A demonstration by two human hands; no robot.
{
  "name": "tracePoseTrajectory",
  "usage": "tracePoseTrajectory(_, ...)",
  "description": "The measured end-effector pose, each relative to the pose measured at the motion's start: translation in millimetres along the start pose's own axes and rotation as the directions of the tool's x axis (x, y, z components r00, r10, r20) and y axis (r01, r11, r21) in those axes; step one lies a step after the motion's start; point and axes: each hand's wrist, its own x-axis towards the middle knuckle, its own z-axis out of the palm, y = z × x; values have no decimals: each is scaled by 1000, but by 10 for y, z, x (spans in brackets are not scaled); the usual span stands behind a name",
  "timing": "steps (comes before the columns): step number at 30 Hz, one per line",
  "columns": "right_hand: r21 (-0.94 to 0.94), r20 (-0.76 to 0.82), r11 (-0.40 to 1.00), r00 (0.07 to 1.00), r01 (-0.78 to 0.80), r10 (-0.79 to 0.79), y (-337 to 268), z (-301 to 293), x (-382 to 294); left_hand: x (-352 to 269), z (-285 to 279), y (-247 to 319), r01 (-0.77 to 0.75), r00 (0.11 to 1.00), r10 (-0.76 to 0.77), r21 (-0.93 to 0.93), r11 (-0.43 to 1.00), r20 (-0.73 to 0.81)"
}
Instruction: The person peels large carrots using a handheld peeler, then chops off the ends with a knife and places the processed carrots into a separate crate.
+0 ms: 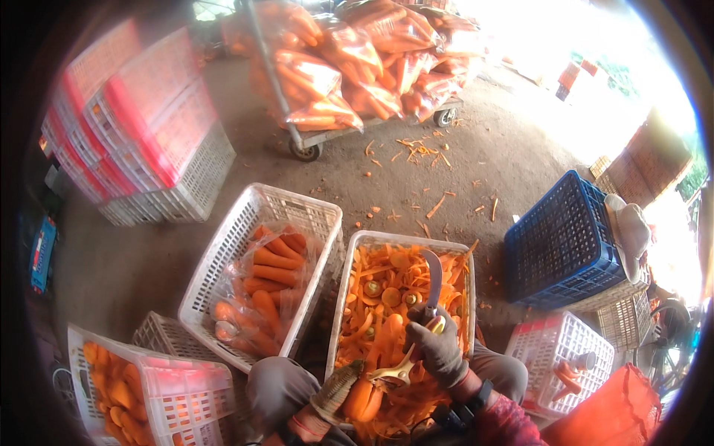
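Note:
My left hand, in a worn glove, grips a thick carrot low over the near end of a white plastic crate. My right hand, in a grey glove, holds two tools at once. A gold-coloured Y-shaped peeler points towards the carrot, its head at or very near it. A knife with a curved blade sticks up from the same fist, away from me. Under both hands the crate holds carrot peelings and cut carrot ends.
Left of the peelings stands a white crate with bagged carrots. Another crate of carrots is at lower left. Beyond are stacked crates and a cart with bagged carrots. A blue crate bearing a hat stands right.

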Motion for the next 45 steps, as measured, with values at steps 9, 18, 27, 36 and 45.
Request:
tracePoseTrajectory(9,76,-311,972,932,221,-187,-139,-168,428,-24,-37,-6,-214,975,217,471,856,47)
tracePoseTrajectory(18,-84,-239,995,968,61,-79,-27,-240,534,-84,458,87,-228,974,111,816,532,200)
tracePoseTrajectory(27,58,-61,993,994,99,-95,-41,-186,193,-58,367,117,-155,987,139,665,731,78)
tracePoseTrajectory(36,25,-578,951,781,307,-237,-127,-483,792,-165,502,181,-103,995,82,600,793,63)
tracePoseTrajectory(45,251,-9,968,1000,-19,22,228,65,-244,-17,375,135,-87,988,78,-67,994,-130)
